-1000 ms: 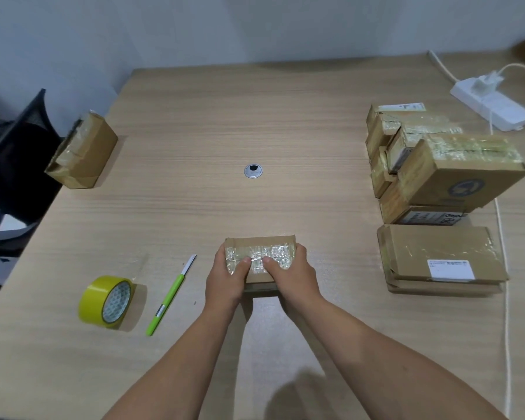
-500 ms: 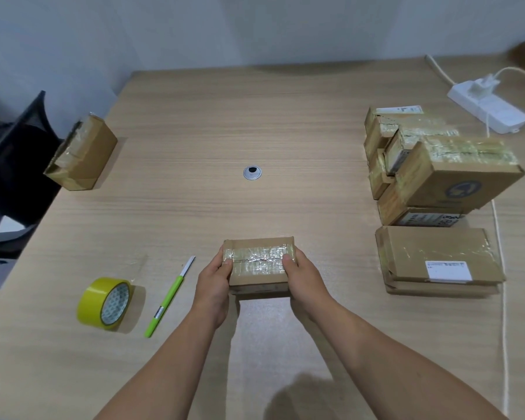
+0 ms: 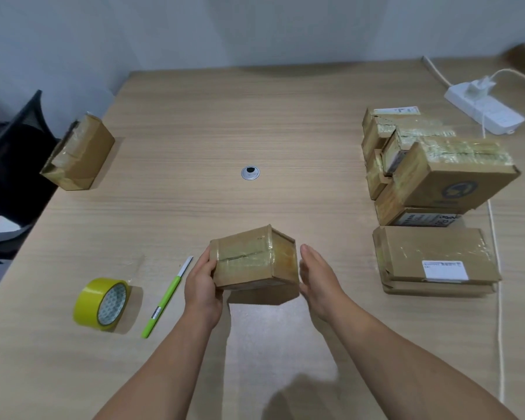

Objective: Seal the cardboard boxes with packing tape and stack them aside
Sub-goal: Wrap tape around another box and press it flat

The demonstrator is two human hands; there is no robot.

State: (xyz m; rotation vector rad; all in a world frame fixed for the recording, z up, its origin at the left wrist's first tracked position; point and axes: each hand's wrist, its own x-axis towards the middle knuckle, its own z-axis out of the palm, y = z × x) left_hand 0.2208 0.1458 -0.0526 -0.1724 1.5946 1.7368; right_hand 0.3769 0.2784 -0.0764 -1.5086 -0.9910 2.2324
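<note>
Lifted and turned since half a second ago, small taped box (image 3: 252, 262) sits tilted at lower centre, long axis left-right, taped seam facing the camera. Left hand (image 3: 202, 287) grips its left end, thumb on top. Right hand (image 3: 317, 280) has straight fingers just beside the right end, contact unclear. Tape roll (image 3: 102, 304) and green pen (image 3: 165, 298) lower left. Sealed stack (image 3: 437, 177) at right, lone box (image 3: 79, 153) upper left, nothing between.

The table (image 3: 194, 122) carries tape roll (image 3: 102, 304), green pen (image 3: 164, 301), sealed boxes (image 3: 437, 183), power strip (image 3: 485, 112).
</note>
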